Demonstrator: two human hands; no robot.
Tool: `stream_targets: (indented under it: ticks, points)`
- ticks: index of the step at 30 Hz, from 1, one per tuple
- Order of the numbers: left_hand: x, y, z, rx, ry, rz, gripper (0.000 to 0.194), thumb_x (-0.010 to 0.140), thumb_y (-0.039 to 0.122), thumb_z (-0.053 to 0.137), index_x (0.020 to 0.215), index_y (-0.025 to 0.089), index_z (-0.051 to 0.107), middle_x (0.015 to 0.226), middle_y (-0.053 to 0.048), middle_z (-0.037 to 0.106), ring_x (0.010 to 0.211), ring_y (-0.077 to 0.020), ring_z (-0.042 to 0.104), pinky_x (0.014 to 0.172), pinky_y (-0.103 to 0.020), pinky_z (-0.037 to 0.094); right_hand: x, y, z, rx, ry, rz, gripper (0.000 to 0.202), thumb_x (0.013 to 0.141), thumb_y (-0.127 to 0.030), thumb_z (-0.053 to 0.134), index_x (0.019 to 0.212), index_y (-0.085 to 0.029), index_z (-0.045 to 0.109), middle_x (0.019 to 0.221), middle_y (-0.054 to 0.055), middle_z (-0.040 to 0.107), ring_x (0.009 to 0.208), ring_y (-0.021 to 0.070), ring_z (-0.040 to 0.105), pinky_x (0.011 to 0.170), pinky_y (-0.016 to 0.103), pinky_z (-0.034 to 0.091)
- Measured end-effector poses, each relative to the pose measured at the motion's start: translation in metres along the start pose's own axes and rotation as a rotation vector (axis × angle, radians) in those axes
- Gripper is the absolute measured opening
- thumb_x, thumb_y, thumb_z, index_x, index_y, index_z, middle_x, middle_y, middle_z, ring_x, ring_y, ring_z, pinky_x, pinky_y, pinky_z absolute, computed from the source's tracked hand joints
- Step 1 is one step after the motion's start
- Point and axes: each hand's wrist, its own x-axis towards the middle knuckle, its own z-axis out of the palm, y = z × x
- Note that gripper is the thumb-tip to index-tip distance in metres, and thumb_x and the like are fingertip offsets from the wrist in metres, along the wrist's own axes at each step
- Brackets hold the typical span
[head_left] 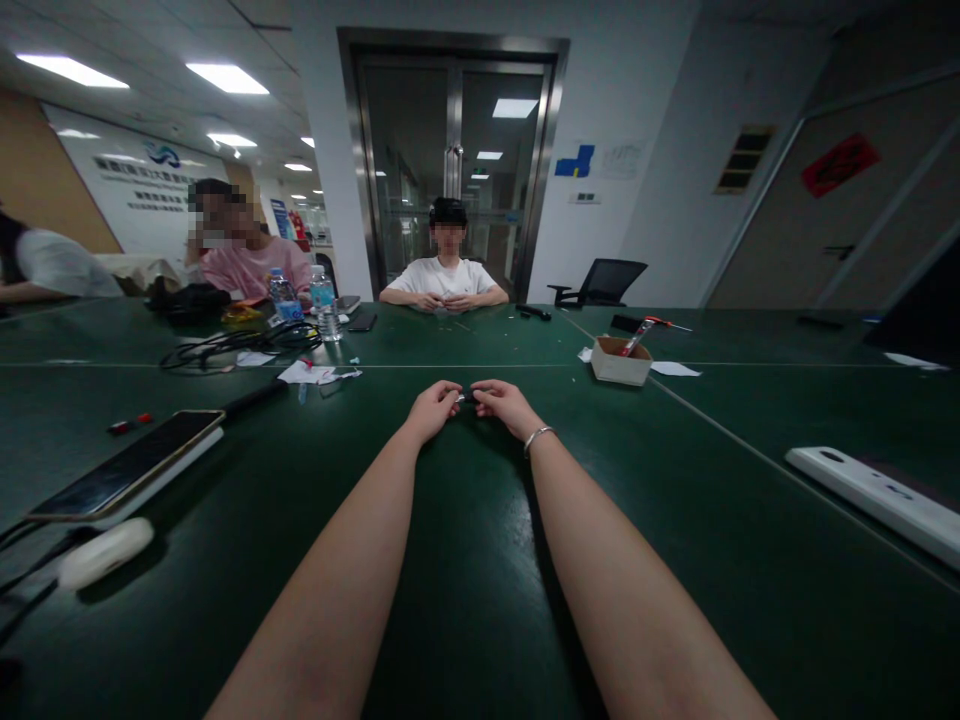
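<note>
Both arms reach forward over the green table [465, 600]. A small dark object with a silvery left end [466, 397] is between my fingertips, a little above or on the tabletop. My left hand [435, 412] pinches its silvery end. Thumb and fingers of my right hand [507, 405] are closed on its dark end. A silver bracelet [538, 437] circles my right wrist. What exactly the small object is cannot be made out.
On the left lie a phone [131, 465], a white rounded device [106, 553], black cables [240, 345] and bottles [324, 305]. To the right are a small box [621, 362] and a white power strip [877, 495]. A person [448, 280] sits opposite; others sit left.
</note>
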Motion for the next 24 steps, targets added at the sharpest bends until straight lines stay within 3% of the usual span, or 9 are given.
stream_targets:
  ticks: [3,8,24]
  points:
    - [-0.0007,0.0021,0.0002,0.01,-0.007,-0.007,0.028,0.087,0.033,0.049,0.103,0.017,0.064,0.074,-0.002,0.062,0.064,-0.0113,0.056,0.06,-0.024,0.045,0.0011,0.0006,-0.0002,-0.002,0.007,0.002,0.014,0.08,-0.004,0.066,0.091,-0.012,0.068,0.064,0.0,0.065,0.051,0.0068,0.06,0.05,0.016,0.053]
    - [-0.0015,0.0023,0.0,0.023,0.014,-0.001,0.028,0.081,0.023,0.056,0.108,0.019,0.063,0.086,-0.003,0.064,0.064,-0.01,0.056,0.062,-0.024,0.046,0.0023,0.0007,0.0002,-0.001,0.017,0.007,0.013,0.08,-0.004,0.067,0.09,-0.012,0.068,0.064,0.0,0.065,0.051,0.0069,0.06,0.05,0.016,0.053]
    - [0.0009,-0.0027,-0.0021,0.07,0.025,0.039,0.032,0.088,0.035,0.047,0.112,0.02,0.062,0.062,0.002,0.055,0.055,-0.0107,0.049,0.052,-0.022,0.037,-0.0006,-0.0011,0.0008,-0.025,-0.036,-0.019,0.018,0.078,-0.002,0.066,0.09,-0.014,0.067,0.065,-0.001,0.064,0.053,0.0063,0.06,0.052,0.016,0.053]
